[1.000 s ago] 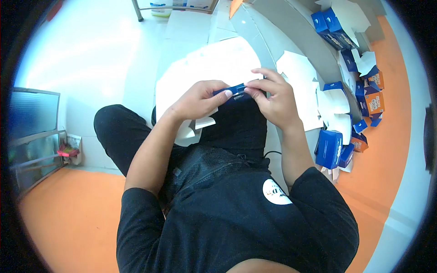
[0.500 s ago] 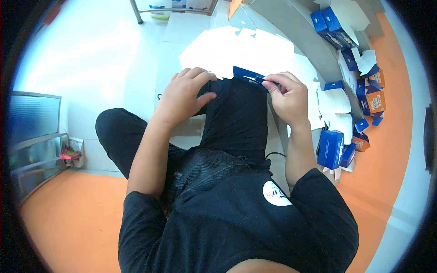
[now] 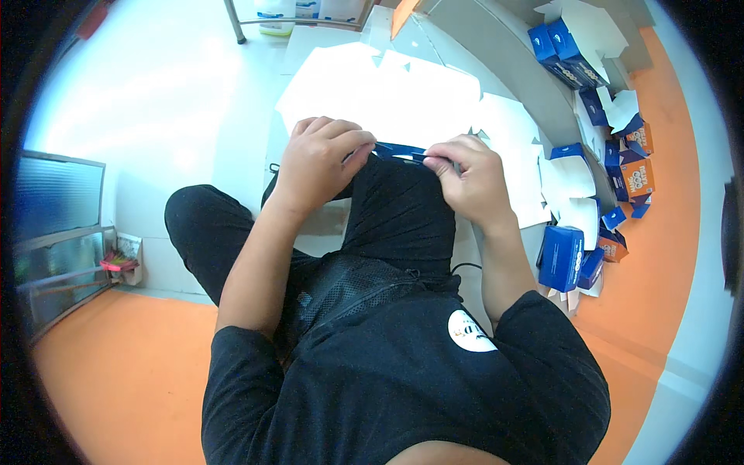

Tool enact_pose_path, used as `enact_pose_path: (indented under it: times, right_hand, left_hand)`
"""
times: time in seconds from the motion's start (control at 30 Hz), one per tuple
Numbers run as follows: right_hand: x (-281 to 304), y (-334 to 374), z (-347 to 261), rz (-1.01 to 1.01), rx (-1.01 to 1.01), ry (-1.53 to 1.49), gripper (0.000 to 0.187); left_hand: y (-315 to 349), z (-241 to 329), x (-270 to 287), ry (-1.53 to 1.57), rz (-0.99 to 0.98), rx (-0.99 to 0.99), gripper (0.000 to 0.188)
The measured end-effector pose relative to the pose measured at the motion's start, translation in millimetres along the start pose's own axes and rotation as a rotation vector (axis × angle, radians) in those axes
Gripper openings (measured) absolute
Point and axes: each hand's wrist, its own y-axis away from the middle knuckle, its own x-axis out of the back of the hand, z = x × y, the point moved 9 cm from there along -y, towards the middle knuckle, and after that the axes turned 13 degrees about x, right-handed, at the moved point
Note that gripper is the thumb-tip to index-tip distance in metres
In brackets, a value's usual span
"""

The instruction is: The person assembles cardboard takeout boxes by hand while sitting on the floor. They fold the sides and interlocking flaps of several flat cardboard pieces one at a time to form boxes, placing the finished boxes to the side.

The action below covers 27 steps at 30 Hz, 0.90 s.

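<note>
An unfolded cardboard box [image 3: 372, 93], white on its inner side, lies spread out just beyond my knee. Its near edge is folded up and shows a blue printed flap [image 3: 401, 149]. My left hand [image 3: 324, 159] is closed on the left end of that flap, with thumb and fingers pinching it. At the flap's right end, my right hand [image 3: 470, 174] pinches the edge between thumb and curled fingers. The fingertips of both hands are partly hidden behind the flap and the knuckles.
Another flat white cardboard sheet [image 3: 511, 147] lies to the right. Beyond it are piled blue boxes [image 3: 562, 257] and orange boxes [image 3: 638, 177], some with flaps up. A metal-legged rack [image 3: 302, 18] stands at the far side, and a glass-panelled frame [image 3: 60, 198] at the left.
My left hand has closed on the flap's left end, having been open beside it. The cardboard has shifted left, and my right hand has moved left and slightly nearer.
</note>
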Motion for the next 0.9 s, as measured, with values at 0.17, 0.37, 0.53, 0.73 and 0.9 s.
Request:
enact_pose_path:
  times: [0.17, 0.37, 0.53, 0.73, 0.9]
  right_hand:
    - [-10.6, -3.9, -10.4, -0.007, 0.068, 0.004, 0.007]
    - [-14.9, -5.8, -18.1, -0.032, 0.116, 0.034, 0.008]
    - [-19.0, -5.0, -20.0, -0.053, 0.125, 0.034, 0.008]
    - [-17.9, -0.1, -18.2, 0.065, 0.105, 0.084, 0.007]
    - [-24.9, -1.3, -26.6, 0.077, 0.154, 0.035, 0.007]
  left_hand:
    - [2.7, 9.6, -3.2, 0.006, 0.016, -0.027, 0.009]
    - [3.5, 8.1, -1.5, 0.063, 0.083, -0.039, 0.009]
    - [7.6, 15.5, -5.2, 0.032, 0.121, -0.12, 0.004]
    - [11.6, 22.9, -7.8, 0.042, 0.156, -0.155, 0.006]
    - [17.7, 26.1, -18.0, 0.051, 0.124, -0.12, 0.011]
